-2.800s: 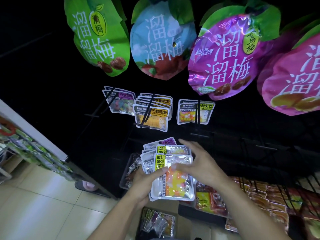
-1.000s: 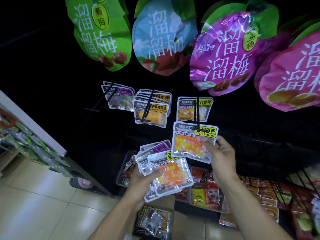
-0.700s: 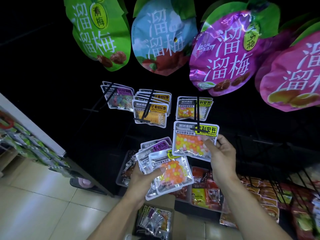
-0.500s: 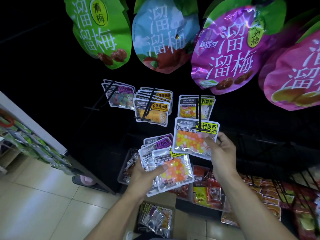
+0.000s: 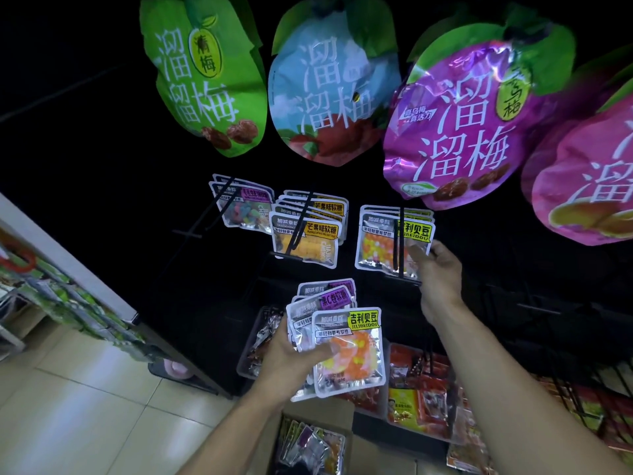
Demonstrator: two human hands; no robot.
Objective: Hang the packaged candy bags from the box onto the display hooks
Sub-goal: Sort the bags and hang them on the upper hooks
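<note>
- Glossy foil-and-clear candy bag (image 5: 383,241), flat and square with rounded corners, hangs on the black wire hook (image 5: 397,241); your right hand (image 5: 436,269) pinches its lower right corner.
- Your left hand (image 5: 291,354) grips a fanned stack of bags (image 5: 346,351), thumb pressed on the crinkled top one.
- Cardboard box (image 5: 311,443) sits below on the floor, with more bags inside.
- Big crinkly plum pouches (image 5: 459,132) hang overhead.
</note>
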